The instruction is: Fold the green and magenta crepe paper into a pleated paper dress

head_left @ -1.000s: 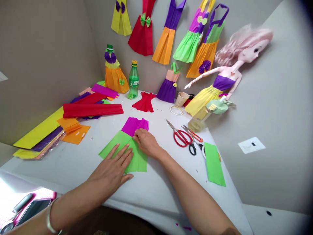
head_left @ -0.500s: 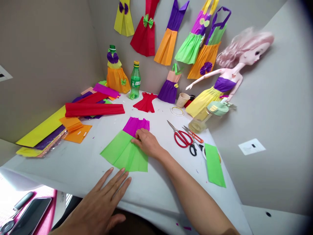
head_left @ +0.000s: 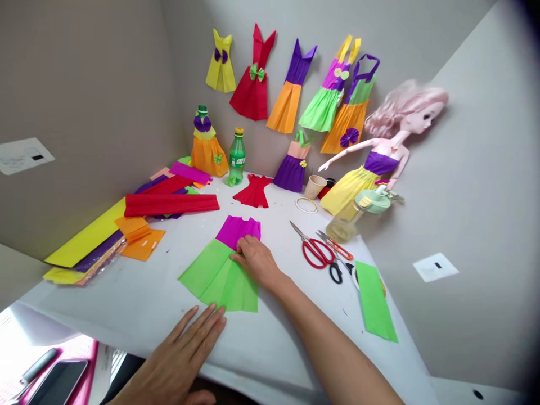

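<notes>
A paper dress lies flat on the white table (head_left: 139, 304): a pleated green skirt (head_left: 217, 275) joined to a magenta top (head_left: 238, 229). My right hand (head_left: 256, 260) presses down on the seam where the two colours meet, fingers curled onto the paper. My left hand (head_left: 179, 354) rests flat at the table's near edge, fingers spread and stretched out, their tips just short of the skirt's hem. It holds nothing.
Red-handled scissors (head_left: 316, 252) and smaller orange ones (head_left: 337, 247) lie right of the dress, with a green paper strip (head_left: 375, 308) beyond. Coloured paper sheets (head_left: 169, 203) stack at left. A bottle (head_left: 237, 156), paper cup (head_left: 314, 186), tape ring (head_left: 306, 205), doll (head_left: 379, 157) and wall-hung paper dresses (head_left: 291, 90) stand behind.
My left hand slid off the green skirt back to the table's near edge. My right hand stayed on the seam. The view tilted up, showing more of the wall.
</notes>
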### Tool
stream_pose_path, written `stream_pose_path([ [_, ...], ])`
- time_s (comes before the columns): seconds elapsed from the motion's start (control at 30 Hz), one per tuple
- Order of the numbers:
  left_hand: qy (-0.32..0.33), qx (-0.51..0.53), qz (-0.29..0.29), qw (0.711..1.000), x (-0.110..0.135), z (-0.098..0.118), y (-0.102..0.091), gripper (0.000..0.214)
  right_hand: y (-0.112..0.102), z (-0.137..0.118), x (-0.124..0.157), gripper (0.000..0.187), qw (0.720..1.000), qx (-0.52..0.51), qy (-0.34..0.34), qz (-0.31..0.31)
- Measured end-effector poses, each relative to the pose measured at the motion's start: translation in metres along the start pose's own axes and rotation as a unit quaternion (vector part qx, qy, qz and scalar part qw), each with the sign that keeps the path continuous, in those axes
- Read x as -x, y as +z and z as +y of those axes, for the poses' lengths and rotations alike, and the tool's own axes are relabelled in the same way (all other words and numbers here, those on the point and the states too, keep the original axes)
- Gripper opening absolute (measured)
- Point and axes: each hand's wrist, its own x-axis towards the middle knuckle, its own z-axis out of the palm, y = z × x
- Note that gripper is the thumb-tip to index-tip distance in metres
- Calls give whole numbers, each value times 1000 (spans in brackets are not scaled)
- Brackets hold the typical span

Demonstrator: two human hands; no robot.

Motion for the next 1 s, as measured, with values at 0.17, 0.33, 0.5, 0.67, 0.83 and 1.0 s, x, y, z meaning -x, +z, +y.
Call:
stream_pose_path([
  [0.17, -114, 61, 71, 989, 24, -33, -3, 62, -3, 7, -1, 12, 999, -32, 16, 36],
  [0.33, -383, 312, 18, 870, -35, -115, -8, 61, -15, 27, 1, 21, 990, -74, 63, 106],
  [0.5, -395, 297, -26, 869, -114, -155, 4, 69, -25, 51, 5, 22, 976, -109, 109, 153],
  [0.67, -425, 225, -113, 870, -138, -152, 11, 44, -24, 66, 5, 23, 967, -137, 137, 168],
  [0.83, -429, 199, -174, 864, -148, -148, 7, 35, -19, 69, 5, 22, 966, -149, 139, 158],
  [1.0, -417, 204, -185, 866, -155, -146, 2, 36, -24, 67, 7, 23, 965, -156, 142, 157],
])
